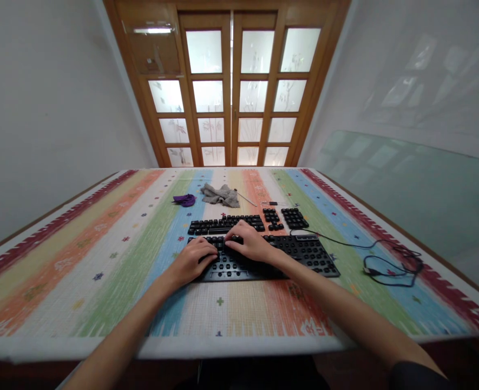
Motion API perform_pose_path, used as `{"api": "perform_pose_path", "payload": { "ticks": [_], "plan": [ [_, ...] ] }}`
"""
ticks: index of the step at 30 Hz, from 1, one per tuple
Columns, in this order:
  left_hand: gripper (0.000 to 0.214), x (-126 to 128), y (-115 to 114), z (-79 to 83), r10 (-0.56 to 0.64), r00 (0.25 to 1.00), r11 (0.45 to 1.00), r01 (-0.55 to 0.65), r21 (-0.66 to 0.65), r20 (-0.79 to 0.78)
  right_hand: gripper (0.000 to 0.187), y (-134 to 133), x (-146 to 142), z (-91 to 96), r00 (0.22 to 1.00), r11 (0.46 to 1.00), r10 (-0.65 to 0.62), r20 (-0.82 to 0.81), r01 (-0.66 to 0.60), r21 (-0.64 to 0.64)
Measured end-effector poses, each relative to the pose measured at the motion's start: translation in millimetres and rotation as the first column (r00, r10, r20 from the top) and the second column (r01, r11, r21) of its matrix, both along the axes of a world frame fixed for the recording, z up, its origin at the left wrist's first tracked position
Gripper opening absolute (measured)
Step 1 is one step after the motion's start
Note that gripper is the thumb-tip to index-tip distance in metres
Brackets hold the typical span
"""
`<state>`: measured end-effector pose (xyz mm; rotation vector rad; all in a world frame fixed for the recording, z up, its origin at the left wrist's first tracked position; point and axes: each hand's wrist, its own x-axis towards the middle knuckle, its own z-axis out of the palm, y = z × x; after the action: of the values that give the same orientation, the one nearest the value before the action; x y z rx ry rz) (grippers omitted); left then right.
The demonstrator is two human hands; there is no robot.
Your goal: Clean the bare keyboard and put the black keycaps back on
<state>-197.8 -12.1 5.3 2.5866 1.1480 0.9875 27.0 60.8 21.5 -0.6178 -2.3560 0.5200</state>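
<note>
A black keyboard lies on the table, most of its switches bare and without keycaps. My left hand rests over its left end, fingers bent and close together on the board. Over the upper left part of the keyboard, my right hand has thumb and forefinger drawn together at the keys. Whatever is between those fingertips is too small to make out. Just behind the board, loose black keycaps are laid out in rows. A smaller group of keycaps and a number-pad block of keycaps sit to their right.
Behind the keycaps lie a grey cloth, a purple strap-like item, a thin rod and a small dark-handled tool. The keyboard's cable coils at the right. A striped cloth covers the table.
</note>
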Motion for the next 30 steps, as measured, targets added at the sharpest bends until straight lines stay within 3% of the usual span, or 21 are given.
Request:
{"api": "perform_pose_path", "payload": {
  "ticks": [7, 15, 30],
  "plan": [
    [0.013, 1, -1, 1.5, 0.013, 1.000, 0.999, -0.014, 0.053, 0.026, 0.005, -19, -1, -5.2, 0.995, 0.989, 0.086, 0.042, -0.090, 0.118],
    [0.015, 1, 2, -3.5, 0.034, 0.999, 0.998, -0.034, 0.046, 0.003, 0.010, -20, -6, -16.8, 0.997, 0.972, 0.034, 0.066, -0.048, 0.231],
    [0.014, 1, 3, -5.8, 0.030, 0.999, 0.996, -0.031, 0.087, 0.009, 0.016, -21, -9, -22.1, 0.999, 0.954, 0.016, 0.029, -0.024, 0.299]
  ]
}}
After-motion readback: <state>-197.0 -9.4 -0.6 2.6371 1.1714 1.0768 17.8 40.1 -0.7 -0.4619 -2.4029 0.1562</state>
